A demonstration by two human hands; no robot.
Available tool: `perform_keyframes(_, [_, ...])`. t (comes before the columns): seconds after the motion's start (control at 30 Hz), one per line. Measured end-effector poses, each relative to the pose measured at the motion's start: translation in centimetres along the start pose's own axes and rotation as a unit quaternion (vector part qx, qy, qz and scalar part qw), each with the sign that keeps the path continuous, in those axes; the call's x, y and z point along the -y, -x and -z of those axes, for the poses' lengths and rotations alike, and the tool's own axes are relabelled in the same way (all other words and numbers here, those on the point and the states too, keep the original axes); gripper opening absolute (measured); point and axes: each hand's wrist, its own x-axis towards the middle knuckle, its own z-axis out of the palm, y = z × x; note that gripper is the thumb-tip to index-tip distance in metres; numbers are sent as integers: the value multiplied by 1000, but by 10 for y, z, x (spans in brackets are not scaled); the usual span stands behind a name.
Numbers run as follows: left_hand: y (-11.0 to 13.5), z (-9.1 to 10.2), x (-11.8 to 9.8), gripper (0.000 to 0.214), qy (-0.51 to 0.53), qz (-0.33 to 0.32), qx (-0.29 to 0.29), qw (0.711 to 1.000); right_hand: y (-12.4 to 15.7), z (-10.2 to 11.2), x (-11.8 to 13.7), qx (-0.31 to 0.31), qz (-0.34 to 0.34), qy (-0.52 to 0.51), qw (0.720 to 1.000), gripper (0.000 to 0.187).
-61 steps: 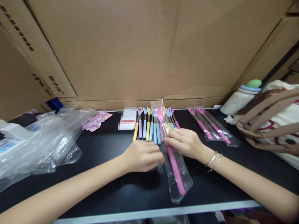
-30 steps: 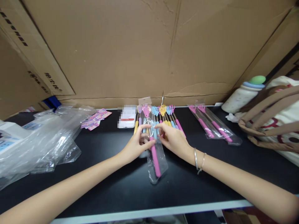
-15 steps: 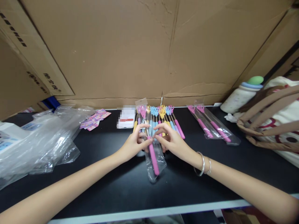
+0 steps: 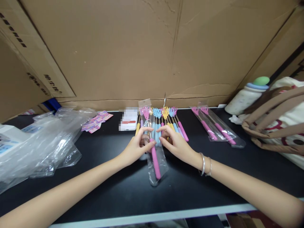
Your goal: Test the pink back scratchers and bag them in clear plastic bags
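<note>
A pink back scratcher (image 4: 155, 161) with a metal shaft and claw-shaped head lies inside a clear plastic bag (image 4: 152, 180). My left hand (image 4: 140, 144) is closed on its middle, thumb and fingers around the shaft and upper handle through the bag. Close to the bag's right edge, my right hand (image 4: 174, 141) is curved with thumb and index finger apart; I see nothing held between them, and its lower fingers are partly hidden. Behind both hands, several back scratchers (image 4: 165, 113) in yellow, blue, purple and pink lie in a row.
Two bagged pink back scratchers (image 4: 215, 125) lie to the right, near a white bottle (image 4: 244, 99) and a cloth bag (image 4: 285, 126). On the left are a heap of clear bags (image 4: 52, 142), pink cards (image 4: 96, 122) and a phone (image 4: 129, 118). Cardboard (image 4: 118, 57) stands behind the black table (image 4: 106, 196).
My right hand has shifted slightly right, its fingertips moving away from the left hand. The bagged back scratcher stays in my left hand, almost unmoved.
</note>
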Motion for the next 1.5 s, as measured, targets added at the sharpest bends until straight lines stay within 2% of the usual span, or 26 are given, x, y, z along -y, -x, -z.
perform_keyframes(0.27, [1,-1,0,43,5,7,0,1000,-1,6,-5,0,48,165,985,21])
perform_keyframes(0.4, [0,-1,1,42,1,2,-5,1000,-3,7,-6,6,65,203,977,21])
perform_keyframes(0.53, [0,-1,1,42,-1,-3,1,1000,-4,8,-1,-20,88,227,970,17])
perform_keyframes(0.67, [2,-1,2,40,-22,-9,12,1000,-2,4,9,-32,66,171,982,14])
perform_keyframes(0.83, [1,2,6,38,-51,-34,3,998,7,-6,13,0,12,40,999,16])
perform_keyframes(0.93, [1,2,7,38,-46,-25,-6,999,9,-10,11,6,-2,27,1000,15])
perform_keyframes(1.13, [2,0,5,38,-22,-21,-3,1000,6,-11,10,17,51,80,995,14])
perform_keyframes(1.37, [5,0,7,33,-81,-48,-19,995,1,-11,4,-2,163,158,974,16])
perform_keyframes(1.5, [5,1,6,33,-93,-47,-24,994,-1,-10,2,1,177,172,969,15])
